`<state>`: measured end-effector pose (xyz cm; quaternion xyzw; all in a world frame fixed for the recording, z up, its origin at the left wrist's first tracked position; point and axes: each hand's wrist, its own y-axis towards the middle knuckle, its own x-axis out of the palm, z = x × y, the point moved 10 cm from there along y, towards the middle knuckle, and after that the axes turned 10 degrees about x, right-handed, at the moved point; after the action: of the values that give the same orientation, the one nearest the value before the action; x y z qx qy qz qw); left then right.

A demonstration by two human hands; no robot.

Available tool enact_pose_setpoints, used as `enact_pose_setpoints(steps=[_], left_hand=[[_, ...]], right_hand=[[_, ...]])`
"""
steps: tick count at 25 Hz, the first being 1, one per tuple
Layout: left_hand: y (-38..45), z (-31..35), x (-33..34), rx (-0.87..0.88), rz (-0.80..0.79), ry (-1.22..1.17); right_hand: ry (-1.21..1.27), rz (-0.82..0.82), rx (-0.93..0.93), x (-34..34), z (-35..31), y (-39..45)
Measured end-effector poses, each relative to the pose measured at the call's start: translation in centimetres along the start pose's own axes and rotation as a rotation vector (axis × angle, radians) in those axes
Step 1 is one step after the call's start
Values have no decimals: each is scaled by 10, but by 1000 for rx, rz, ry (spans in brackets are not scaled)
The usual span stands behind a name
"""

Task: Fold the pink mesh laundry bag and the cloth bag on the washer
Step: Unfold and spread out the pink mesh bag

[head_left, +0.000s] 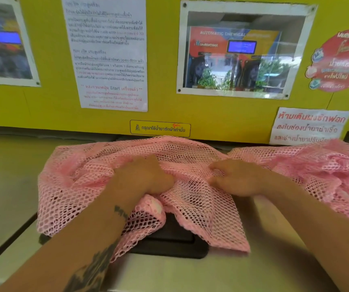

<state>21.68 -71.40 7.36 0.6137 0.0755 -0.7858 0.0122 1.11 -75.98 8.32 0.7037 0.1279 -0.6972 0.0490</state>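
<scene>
Mesh of one pink laundry bag [190, 207] is being pinched by two hands, left hand [146, 175] and right hand [239, 178], on one washer [253, 270].

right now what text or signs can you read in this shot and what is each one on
"AUTOMATIC CHEMICAL": top of the framed machine photo on the yellow wall.
"Start": red line low on the white notice sheet; the other print is too small to read.
Yellow sticker: Thai text beside a bottle icon.
White sign: large red Thai text.
Round red sticker: too blurred to read.
</scene>
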Motion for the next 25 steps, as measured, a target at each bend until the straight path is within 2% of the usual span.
enact_pose_setpoints(steps=[2,3,4,5,6,7,8,9,11,13,15,18,21,24,25], left_hand=[[0,-2,1,-8,10,4],[1,-3,3,-12,11,6],[1,-3,2,-17,18,-1],[1,-4,0,-28,37,-17],[0,-7,-4,-50,64,-33],[-3,-10,-9,-78,99,-34],[-6,-12,-16,-101,145,-16],[-9,-10,-26,-95,211,7],[-13,8,-47,63,397,-42],[-18,38,-55,324,501,-160],[-16,58,-37,425,379,-135],[-4,48,6,303,25,81],[-2,37,7,266,-39,125],[-7,38,7,309,-116,100],[-11,40,9,338,-157,91]], right_hand=[[-107,259,120,-24,8,-4],[-67,377,113,-38,6,-9],[44,406,47,-44,1,-12],[189,310,-39,-39,-5,-14],[267,123,-106,-25,-14,-16],[205,-43,-127,-6,-20,-17],[81,-113,-91,8,-17,-16],[-34,-64,-5,8,-4,-11],[-174,197,132,-22,17,-11],[-83,332,73,-43,19,-17],[140,287,-68,-46,9,-22],[182,61,-250,-22,-25,-32],[167,-65,-301,-18,-36,-47],[437,-394,-294,-16,-31,-66],[499,-395,-296,-19,-28,-65]])
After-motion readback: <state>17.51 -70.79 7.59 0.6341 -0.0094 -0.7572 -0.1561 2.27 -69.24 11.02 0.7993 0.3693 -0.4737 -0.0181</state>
